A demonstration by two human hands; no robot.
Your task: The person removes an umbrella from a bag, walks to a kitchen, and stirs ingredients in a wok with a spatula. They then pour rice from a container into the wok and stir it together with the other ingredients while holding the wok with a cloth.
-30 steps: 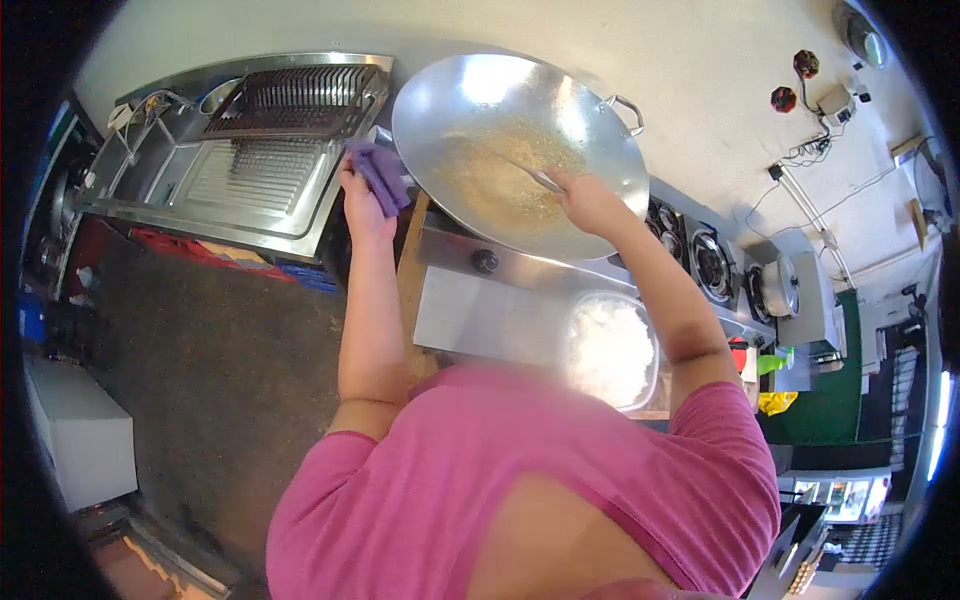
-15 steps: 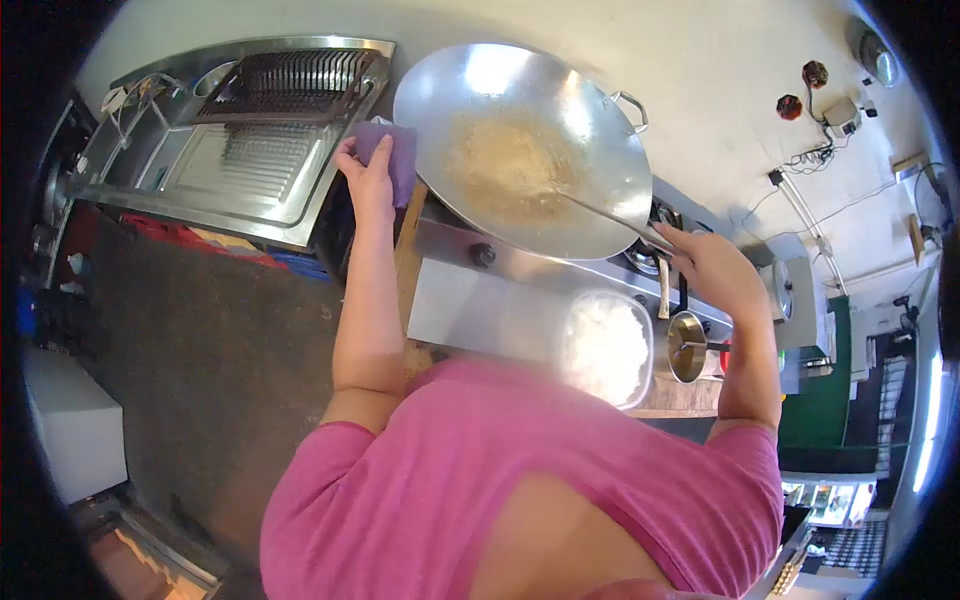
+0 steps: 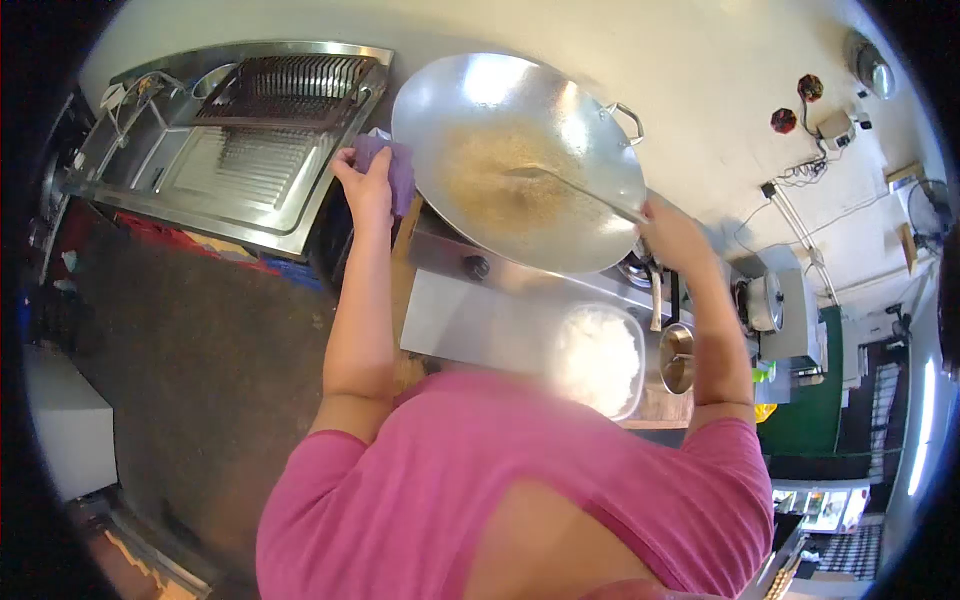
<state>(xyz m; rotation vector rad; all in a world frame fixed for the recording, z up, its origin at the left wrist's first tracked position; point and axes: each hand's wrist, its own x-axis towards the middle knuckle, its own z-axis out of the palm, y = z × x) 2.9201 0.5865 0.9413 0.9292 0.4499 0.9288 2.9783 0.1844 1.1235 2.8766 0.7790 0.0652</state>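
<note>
A large metal wok sits on the stove with brownish, liquid-looking food spread over its bottom. My left hand is closed on a folded purple cloth at the wok's left edge; any handle beneath the cloth is hidden. With my right hand, I grip the end of a long-handled metal spatula at the wok's right rim. The spatula's head rests in the food near the wok's middle, partly blurred.
A clear tub of white food stands in front of the stove, beside a small metal pot. To the left are a steel sink and a dark dish rack. A lidded pot stands at right.
My right hand has moved left and slightly up, pushing the spatula's head further left across the wok. My left hand stays on the cloth at the wok's edge.
</note>
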